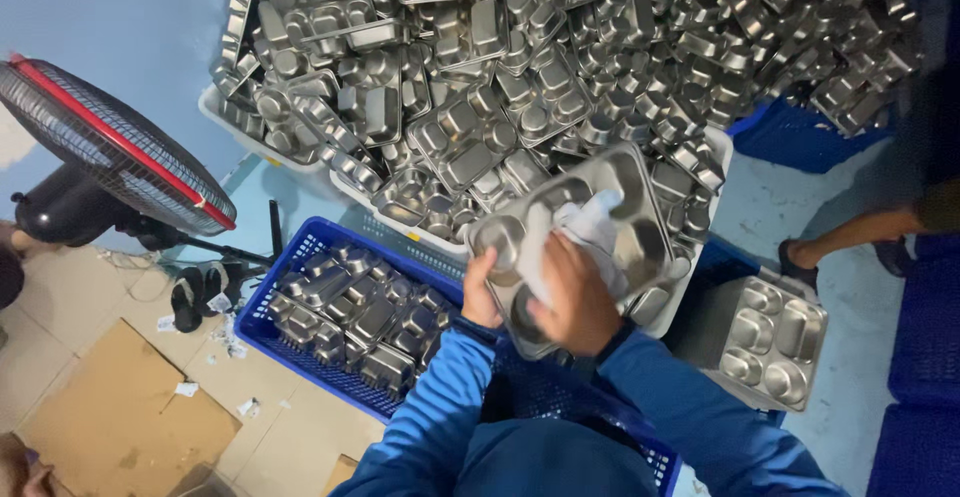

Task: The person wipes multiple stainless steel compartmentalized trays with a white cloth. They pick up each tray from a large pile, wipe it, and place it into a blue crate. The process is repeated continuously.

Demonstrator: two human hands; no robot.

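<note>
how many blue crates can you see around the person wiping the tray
4, possibly more hidden: one blue crate of trays left of the left hand, one under the pile upper right, one at the right edge, one at the lower right corner.

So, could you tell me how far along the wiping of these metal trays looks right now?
Looks early. Seemingly done: trays stood in the blue crate and a small stack at right. In hand: the left hand steadies one tray while the right hand rubs it with a white cloth. Left: the big heap of trays behind.
</note>
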